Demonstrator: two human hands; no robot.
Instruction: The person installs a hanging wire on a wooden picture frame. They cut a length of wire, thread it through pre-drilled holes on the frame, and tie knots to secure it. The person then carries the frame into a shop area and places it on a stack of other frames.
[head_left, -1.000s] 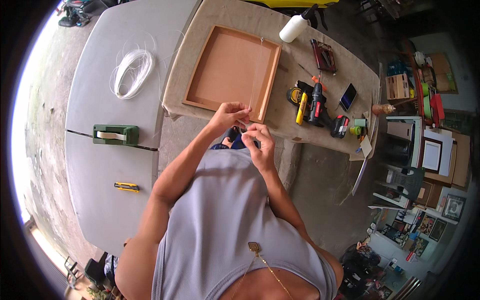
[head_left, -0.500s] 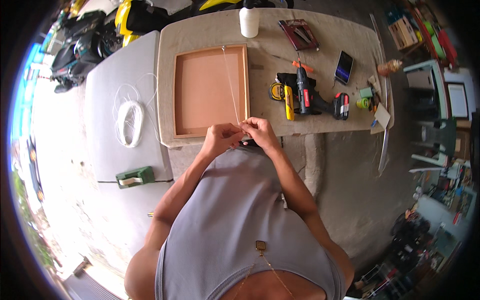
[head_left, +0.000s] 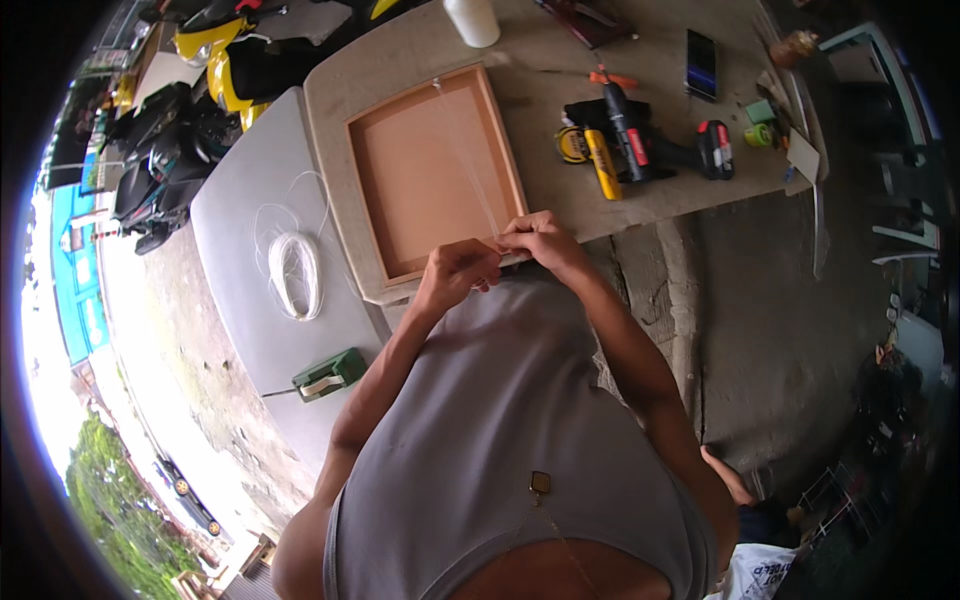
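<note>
From where I'm driving, the biggest thing on my feed is the cloth-covered worktop [head_left: 350, 80], with a pale grey table [head_left: 240, 220] butted up to its left. The shallow wooden frame [head_left: 410, 180] sits on the worktop, its near edge right by the hands. There's a cordless drill [head_left: 628, 130] lying to the right of it, and a loose coil of white line [head_left: 296, 275] over on the grey table. The right hand [head_left: 545, 243] has thumb and fingertips pinching a thin clear line [head_left: 475, 175]; the left hand [head_left: 462, 277] is just beside it, fingers curled in, but honestly I can't tell if it's pinching anything. A yellow tape measure [head_left: 572, 145] is next to the drill. Tiniest bit: a little metal fitting [head_left: 437, 86] on the frame's far side, where the thin line runs up to.
</note>
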